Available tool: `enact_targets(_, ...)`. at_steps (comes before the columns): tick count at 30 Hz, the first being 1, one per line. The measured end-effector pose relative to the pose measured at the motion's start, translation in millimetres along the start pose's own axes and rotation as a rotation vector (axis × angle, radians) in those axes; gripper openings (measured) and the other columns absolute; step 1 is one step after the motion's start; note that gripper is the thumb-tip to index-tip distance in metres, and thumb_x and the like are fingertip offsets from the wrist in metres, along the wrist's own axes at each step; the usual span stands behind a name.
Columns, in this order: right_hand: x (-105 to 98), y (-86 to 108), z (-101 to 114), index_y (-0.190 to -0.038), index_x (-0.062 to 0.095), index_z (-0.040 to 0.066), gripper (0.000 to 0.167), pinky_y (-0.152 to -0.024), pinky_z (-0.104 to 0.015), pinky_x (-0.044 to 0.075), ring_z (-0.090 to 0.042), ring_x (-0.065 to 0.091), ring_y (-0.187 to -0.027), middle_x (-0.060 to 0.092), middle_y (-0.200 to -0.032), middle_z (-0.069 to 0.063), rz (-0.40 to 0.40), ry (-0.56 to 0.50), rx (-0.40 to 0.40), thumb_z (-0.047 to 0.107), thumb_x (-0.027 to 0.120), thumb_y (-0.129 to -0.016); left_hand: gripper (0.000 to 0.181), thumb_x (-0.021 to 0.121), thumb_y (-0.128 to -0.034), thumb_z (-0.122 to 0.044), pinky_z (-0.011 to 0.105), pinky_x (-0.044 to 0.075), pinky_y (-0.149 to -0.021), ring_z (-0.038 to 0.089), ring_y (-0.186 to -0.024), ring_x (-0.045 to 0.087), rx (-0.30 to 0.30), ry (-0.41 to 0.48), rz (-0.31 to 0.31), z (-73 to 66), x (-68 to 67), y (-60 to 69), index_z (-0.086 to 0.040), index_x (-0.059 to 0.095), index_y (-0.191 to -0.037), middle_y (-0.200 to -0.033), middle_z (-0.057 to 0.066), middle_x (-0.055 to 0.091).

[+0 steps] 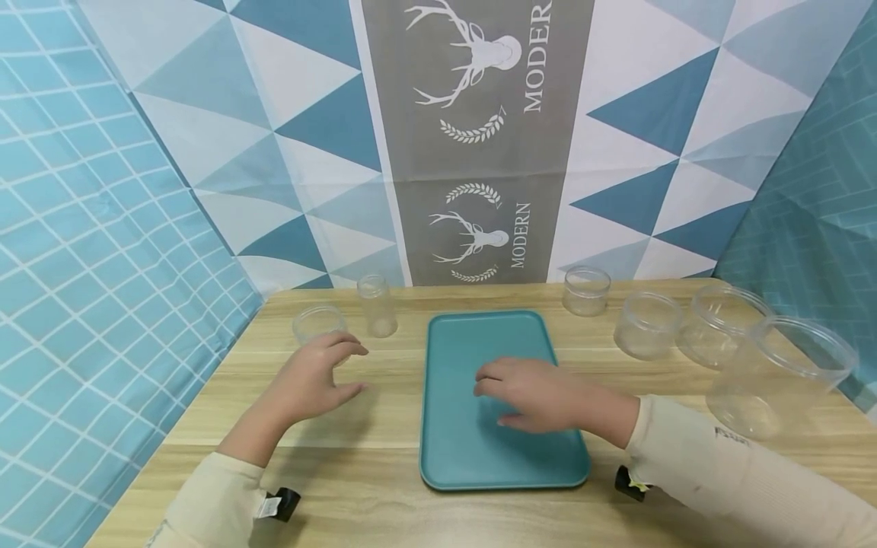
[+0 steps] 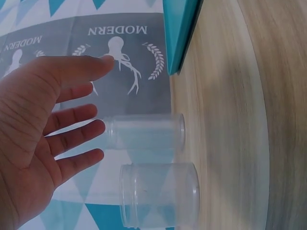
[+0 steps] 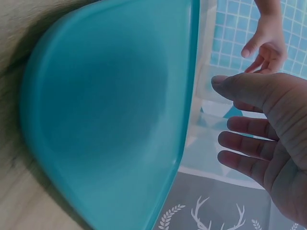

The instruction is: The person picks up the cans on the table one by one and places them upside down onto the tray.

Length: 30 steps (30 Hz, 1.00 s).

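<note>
Cream sleeves (image 1: 212,495) come first, at the near side of the wooden table (image 1: 370,510). Put a clock on the table, with 12 at the back and the blue-green tray (image 1: 455,441) in the middle. The right hand (image 1: 530,392) is over the tray, fingers a bit bent, thumb apart, with nothing in it; I can't tell if it touches. At 9 o'clock is the left hand (image 1: 311,380), thumb and fingers wide apart, holding nothing too. To me this looks like a reaching step. I think the next move calls for a wide, gentle grip around a see-through jar, with no bump.

Farther off, a big jar (image 1: 774,388) stands at 3 o'clock, a wide jar (image 1: 715,335) and a middle jar (image 1: 645,331) near 2, and a small jar (image 1: 586,295) at 1. Only the head view shows these four. A short jar (image 1: 317,321) is at 10, partly behind the left hand, and a tall thin jar (image 1: 378,308) is near 11. The left wrist view shows the short jar with no hand over it. The right wrist view shows the left hand from its thumb side. Last comes a wall cloth (image 1: 479,160) with deer heads.
</note>
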State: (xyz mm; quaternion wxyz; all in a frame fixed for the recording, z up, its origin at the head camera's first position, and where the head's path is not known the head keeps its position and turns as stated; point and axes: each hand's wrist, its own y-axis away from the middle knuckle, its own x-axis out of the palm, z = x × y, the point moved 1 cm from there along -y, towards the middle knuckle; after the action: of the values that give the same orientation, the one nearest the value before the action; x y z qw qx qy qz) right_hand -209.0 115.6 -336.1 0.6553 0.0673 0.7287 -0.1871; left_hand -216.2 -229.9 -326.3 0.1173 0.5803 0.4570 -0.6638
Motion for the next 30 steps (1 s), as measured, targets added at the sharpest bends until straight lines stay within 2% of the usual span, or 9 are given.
enact_targets(13, -2, -12.7, 3, -0.121, 0.060, 0.008, 0.046, -0.091, -0.031, 0.051, -0.020, 0.058, -0.110, 0.059, -0.120, -0.006, 0.017, -0.005, 0.007, 0.025, 0.079, -0.083, 0.040, 0.087, -0.0688, -0.015, 0.048, 0.053, -0.081, 0.033, -0.098, 0.062, 0.015, -0.032, -0.072, 9.4, -6.1, -1.1, -0.003, 0.070, -0.103, -0.108, 0.013, 0.064)
enact_targets(19, -2, -20.9, 3, -0.122, 0.059, 0.009, 0.046, -0.092, -0.031, 0.050, -0.020, 0.057, -0.111, 0.059, -0.121, -0.006, 0.009, -0.014, 0.014, 0.026, 0.078, -0.084, 0.043, 0.088, -0.0674, -0.019, 0.049, 0.053, -0.083, 0.033, -0.101, 0.061, -0.011, -0.050, -0.069, 18.3, -7.9, 1.6, -0.003, 0.070, -0.103, -0.109, 0.013, 0.063)
enact_targets(26, -1, -28.1, 2, -0.121, 0.059, 0.009, 0.048, -0.092, -0.032, 0.050, -0.021, 0.057, -0.111, 0.059, -0.122, -0.006, -0.033, -0.037, 0.010, 0.026, 0.080, -0.081, 0.043, 0.088, -0.0670, -0.016, 0.052, 0.050, -0.087, 0.035, -0.102, 0.059, -0.035, -0.039, -0.066, 27.2, -9.8, 3.4, -0.001, 0.070, -0.103, -0.109, 0.014, 0.062)
enact_targets(30, -2, -31.9, 3, -0.126, 0.058, 0.011, 0.054, -0.096, -0.034, 0.048, -0.022, 0.054, -0.118, 0.057, -0.127, -0.006, -0.006, -0.086, 0.029, 0.027, 0.081, -0.081, 0.044, 0.088, -0.0663, -0.016, 0.053, 0.049, -0.088, 0.036, -0.103, 0.059, -0.062, -0.041, -0.054, 31.8, -11.0, 3.9, 0.000, 0.070, -0.104, -0.109, 0.015, 0.062)
